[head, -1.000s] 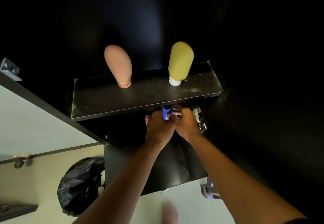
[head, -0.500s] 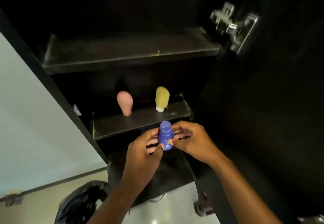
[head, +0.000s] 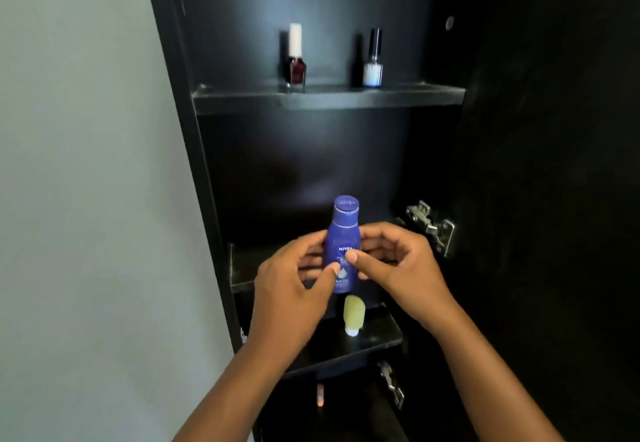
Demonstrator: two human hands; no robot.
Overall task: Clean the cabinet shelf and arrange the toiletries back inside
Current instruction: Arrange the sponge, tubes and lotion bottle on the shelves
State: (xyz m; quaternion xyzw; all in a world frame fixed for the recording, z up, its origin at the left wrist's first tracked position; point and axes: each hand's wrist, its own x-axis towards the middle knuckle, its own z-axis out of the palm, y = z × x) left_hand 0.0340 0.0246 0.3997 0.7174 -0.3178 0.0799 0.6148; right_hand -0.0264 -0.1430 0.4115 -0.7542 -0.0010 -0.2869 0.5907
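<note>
I hold a small blue lotion bottle (head: 343, 234) upright in front of the black cabinet's middle shelf (head: 242, 265). My left hand (head: 291, 286) grips its left side with thumb on the label. My right hand (head: 394, 265) grips its right side. Below the bottle, a yellow tube (head: 354, 317) stands cap-down on a lower shelf (head: 377, 341). On the upper shelf (head: 329, 99) stand a dark red nail polish bottle (head: 296, 61) and a pale nail polish bottle (head: 373, 61). A pink tube seen earlier is hidden behind my left hand.
The open cabinet door (head: 554, 164) stands at the right, with metal hinges (head: 431, 227) on its inner edge. A grey wall (head: 86, 199) lies left of the cabinet. A small pinkish object (head: 320, 395) shows on the level below.
Both hands have lifted the blue bottle from beneath the lower shelf up to the middle shelf's height. My view has tilted upward, revealing the upper shelf with the nail polish.
</note>
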